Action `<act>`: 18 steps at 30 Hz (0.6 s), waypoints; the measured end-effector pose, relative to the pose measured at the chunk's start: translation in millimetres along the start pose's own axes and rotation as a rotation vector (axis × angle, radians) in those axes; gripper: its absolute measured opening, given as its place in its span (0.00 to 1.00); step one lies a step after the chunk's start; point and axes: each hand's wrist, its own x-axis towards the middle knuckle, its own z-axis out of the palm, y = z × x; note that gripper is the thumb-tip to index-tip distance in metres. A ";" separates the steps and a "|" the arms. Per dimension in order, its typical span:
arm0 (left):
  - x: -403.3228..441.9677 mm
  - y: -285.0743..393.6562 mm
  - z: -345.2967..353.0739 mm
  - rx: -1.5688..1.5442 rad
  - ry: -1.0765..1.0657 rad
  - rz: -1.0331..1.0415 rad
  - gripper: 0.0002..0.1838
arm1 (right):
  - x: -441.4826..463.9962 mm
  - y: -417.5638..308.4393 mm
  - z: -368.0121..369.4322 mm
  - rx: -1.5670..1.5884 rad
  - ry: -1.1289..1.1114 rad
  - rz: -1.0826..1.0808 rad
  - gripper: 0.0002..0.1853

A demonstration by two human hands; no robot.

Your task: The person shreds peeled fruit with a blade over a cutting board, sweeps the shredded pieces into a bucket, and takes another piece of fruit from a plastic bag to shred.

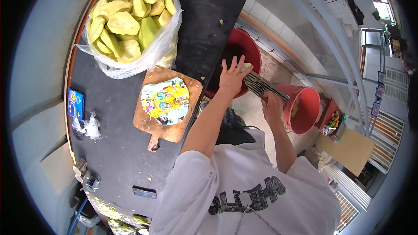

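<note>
My left hand (234, 77) is stretched out with its fingers spread at the upper end of a long slatted board that looks like a slicer (260, 84). A pale green piece (246, 66) shows at the edge of this hand, mostly hidden under it. Lower along the board, my right hand (273, 105) is closed around its side. The slicer slants between two red buckets. Its upper end is by the dark-inside bucket (254, 45); its lower end is by the other bucket (310, 111), where pale pieces (295, 108) are partly visible.
On the black table (115, 148), a clear plastic bag (174, 26) holds peeled yellow-green fruit pieces (124, 23). A wooden cutting board (174, 135) carries a colourful cloth-like item (166, 101). A phone (144, 192), a blue box (75, 103) and crumpled plastic (90, 127) lie nearby.
</note>
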 end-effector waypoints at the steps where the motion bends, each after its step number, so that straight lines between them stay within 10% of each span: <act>1: 2.9 -3.4 1.0 0.040 -0.047 -0.053 0.43 | -4.4 4.2 -3.0 0.000 -0.003 -0.009 0.18; 7: 8.7 -35.0 -34.5 -0.025 -0.111 -0.213 0.35 | -10.3 21.5 9.1 0.174 -0.045 0.106 0.18; 14: 9.2 -134.8 -150.9 -0.362 0.893 -0.412 0.08 | 3.4 11.2 33.3 0.245 -0.056 0.118 0.21; 18: -2.9 -202.1 -189.4 -0.226 0.814 -0.781 0.08 | 8.3 7.6 48.5 0.376 -0.090 0.170 0.23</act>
